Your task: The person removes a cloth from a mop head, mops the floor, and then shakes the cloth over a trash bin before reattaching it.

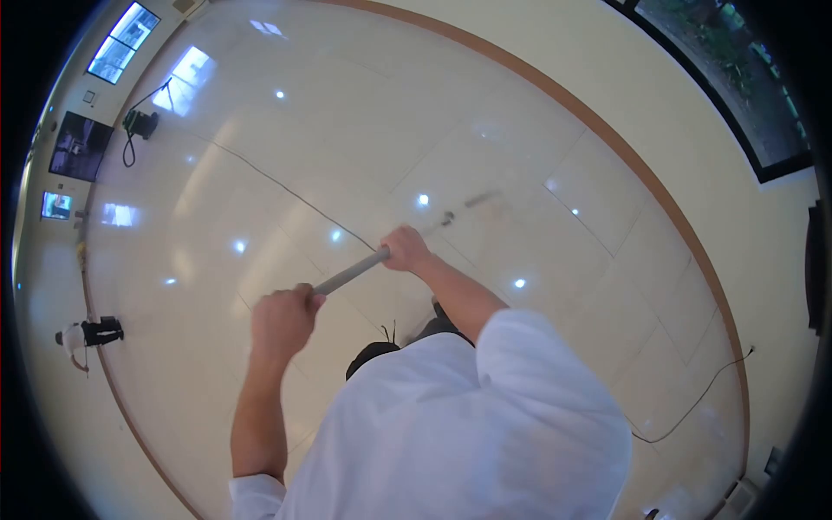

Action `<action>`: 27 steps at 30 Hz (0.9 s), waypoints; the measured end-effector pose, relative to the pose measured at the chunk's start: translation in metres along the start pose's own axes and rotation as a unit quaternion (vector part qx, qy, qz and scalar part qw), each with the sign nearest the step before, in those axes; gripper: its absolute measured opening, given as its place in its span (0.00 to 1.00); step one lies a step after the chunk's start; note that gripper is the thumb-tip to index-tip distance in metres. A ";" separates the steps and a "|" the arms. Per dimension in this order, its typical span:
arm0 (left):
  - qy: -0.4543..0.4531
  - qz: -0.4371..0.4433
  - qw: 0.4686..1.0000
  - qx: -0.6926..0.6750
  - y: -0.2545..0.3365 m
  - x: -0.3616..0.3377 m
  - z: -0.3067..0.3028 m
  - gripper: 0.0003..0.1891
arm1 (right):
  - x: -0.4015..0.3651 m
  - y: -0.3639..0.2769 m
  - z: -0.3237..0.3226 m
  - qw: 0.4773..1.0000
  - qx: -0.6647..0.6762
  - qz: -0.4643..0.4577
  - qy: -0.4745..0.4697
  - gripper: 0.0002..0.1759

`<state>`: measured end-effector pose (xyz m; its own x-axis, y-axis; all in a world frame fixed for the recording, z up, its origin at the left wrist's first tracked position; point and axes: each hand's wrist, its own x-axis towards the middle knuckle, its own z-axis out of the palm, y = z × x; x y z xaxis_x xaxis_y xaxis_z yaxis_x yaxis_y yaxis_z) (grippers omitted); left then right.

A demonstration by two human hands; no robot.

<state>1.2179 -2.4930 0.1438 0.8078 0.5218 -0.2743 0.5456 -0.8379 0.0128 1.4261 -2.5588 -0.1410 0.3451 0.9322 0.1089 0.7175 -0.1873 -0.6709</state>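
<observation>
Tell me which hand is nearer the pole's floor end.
Right. The right hand holds the pole lower down, closer to that end; the left hand clasps its top.

a glossy pale tiled floor (347, 130) edged by a brown border strip (659, 199), a black cable (693, 403) trailing at the right, a distant person (87, 334) at the left, a dark wall screen (80, 146) under bright windows (121, 42).

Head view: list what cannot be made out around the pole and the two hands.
- Head view, pole, far end: motion blur past the right hand; its head cannot be read.
- Head view, pole's near end: covered by the left hand.
- Head view, distant person at left: too small for detail.
- Head view, wall screen: too small to read.
</observation>
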 end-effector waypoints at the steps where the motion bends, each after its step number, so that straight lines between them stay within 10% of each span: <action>1: 0.011 -0.019 1.000 0.008 -0.015 0.021 0.015 0.15 | 0.042 0.013 0.017 1.000 -0.002 0.004 0.001 0.07; 6: -0.015 0.011 1.000 -0.010 -0.078 0.168 0.074 0.15 | 0.211 0.076 0.074 0.989 -0.086 0.051 0.107 0.11; 11: -0.050 0.078 0.996 -0.008 -0.179 0.233 0.004 0.17 | 0.279 0.055 0.069 0.983 -0.043 0.037 0.173 0.17; 21: -0.164 0.226 0.960 -0.023 -0.295 0.473 0.031 0.20 | 0.337 0.107 0.082 0.927 -0.101 0.357 -0.064 0.10; 27: -0.184 0.052 0.981 -0.024 -0.448 0.527 -0.080 0.19 | 0.538 0.049 0.127 0.972 -0.042 0.160 -0.168 0.14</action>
<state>1.4168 -1.8302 0.0706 0.7294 0.3340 -0.5970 0.4820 -0.8702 0.1020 1.5698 -2.0270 -0.2086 0.3517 0.8679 -0.3508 0.6578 -0.4957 -0.5670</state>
